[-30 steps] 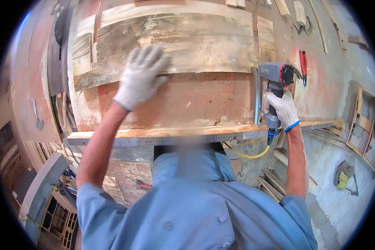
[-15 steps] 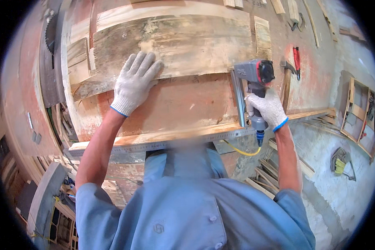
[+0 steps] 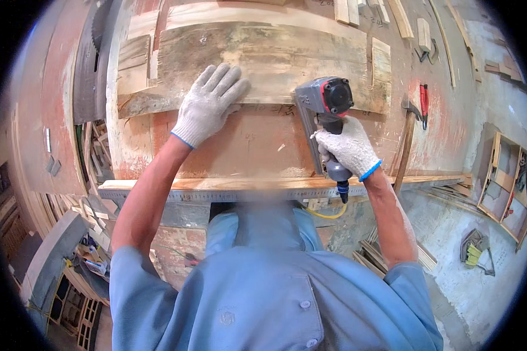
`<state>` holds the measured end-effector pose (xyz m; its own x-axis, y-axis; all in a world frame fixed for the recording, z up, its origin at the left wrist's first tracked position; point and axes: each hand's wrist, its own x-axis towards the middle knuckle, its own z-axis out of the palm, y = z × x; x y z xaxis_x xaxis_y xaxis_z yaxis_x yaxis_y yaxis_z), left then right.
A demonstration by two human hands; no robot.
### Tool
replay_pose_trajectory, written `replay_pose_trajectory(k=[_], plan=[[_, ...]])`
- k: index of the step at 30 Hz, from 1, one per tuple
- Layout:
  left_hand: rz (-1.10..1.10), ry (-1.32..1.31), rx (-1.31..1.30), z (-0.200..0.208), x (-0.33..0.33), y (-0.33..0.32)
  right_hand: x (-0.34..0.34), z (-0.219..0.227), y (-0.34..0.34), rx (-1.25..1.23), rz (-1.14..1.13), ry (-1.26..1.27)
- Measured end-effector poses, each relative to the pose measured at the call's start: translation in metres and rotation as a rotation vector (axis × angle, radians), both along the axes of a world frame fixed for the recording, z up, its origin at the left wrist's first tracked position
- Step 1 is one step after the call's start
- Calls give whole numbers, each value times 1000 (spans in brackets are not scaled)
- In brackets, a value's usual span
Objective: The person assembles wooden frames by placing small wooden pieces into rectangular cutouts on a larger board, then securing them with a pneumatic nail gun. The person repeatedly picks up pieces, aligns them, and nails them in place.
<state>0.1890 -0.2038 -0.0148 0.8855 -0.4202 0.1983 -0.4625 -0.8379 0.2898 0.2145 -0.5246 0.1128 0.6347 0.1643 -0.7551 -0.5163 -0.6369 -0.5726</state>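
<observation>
My left hand (image 3: 209, 106), in a white knitted glove, lies flat with fingers spread on the near edge of a stained plywood board (image 3: 269, 58). In my right hand (image 3: 351, 147), gloved too, is a grey and black nail gun (image 3: 316, 96) with a red ring round its cap. My fingers wrap round its grip. The gun's nose is over the board's near edge, right of my left hand; whether it touches the wood is hidden. A yellow air hose (image 3: 328, 216) runs from the grip's lower end.
A long wooden strip with a steel ruler (image 3: 263, 194) lines the bench's near edge. To the right lie a hammer (image 3: 408, 128) and red-handled pliers (image 3: 424, 105). A saw blade (image 3: 95, 38) stands at the far left. Wood offcuts (image 3: 348, 11) lie at the back.
The nail gun, in my right hand, has moved left along the board's near edge. My left hand remains on the board. The whole view has shifted slightly.
</observation>
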Motion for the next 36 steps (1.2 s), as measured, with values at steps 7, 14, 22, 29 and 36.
replay_pose_trajectory(k=[7,14,22,29,36], plan=[[21,31,61,6,-3,-5,-38,36,-39,-2,-38,28],[11,-13,84,-3,-5,-4,-86,41,-105,-57,-10,29],[109,19,59,5,-21,31,-64,57,-52,-61,-106,52],[205,-60,238,-1,-66,148,-21,47,31,-25,70,50],[309,-43,55,-24,-73,173,-3,13,87,-121,40,55]])
